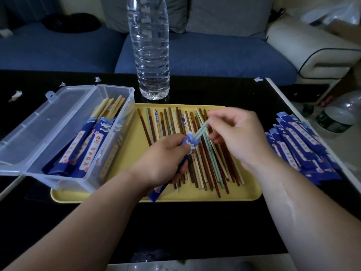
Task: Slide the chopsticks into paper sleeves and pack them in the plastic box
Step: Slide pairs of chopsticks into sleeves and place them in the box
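a few sleeved pairs (84,149) already lie in the clear plastic box (125,94) at left. many loose wooden chopsticks (207,173) wait on the yellow tray (252,190), near a stack of empty blue sleeves (298,145). the left hand (166,153) has its grip clamped round a blue paper sleeve (190,142) above the tray. the right hand (234,133) pinches a pale green chopstick pair (201,131), mostly inside, its long axis near-left to far-right, tops pointing away.

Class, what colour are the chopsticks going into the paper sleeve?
Pale green chopsticks, seen in head view.
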